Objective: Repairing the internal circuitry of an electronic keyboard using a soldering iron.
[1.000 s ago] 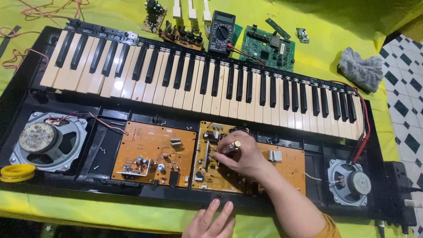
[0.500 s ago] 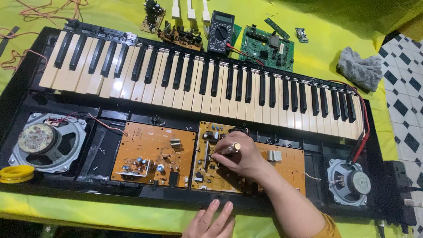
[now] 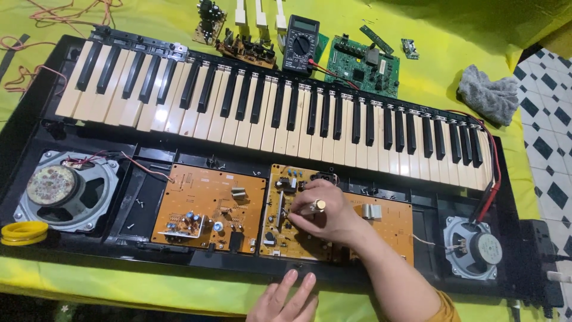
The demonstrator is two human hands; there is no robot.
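From the head view, our right hand point(image 3: 322, 211) sits mid-frame, fingers curled and pinching at a part on the middle circuit board point(image 3: 285, 220); what it grips we cannot tell. Our left hand point(image 3: 285, 298) rests open and flat, empty, at the keyboard's point(image 3: 268, 113) front edge directly below.

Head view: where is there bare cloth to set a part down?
Free: yellow cloth between the green board and grey rag; front strip left of the left hand. Crowded: behind the keys, around the multimeter and small boards.
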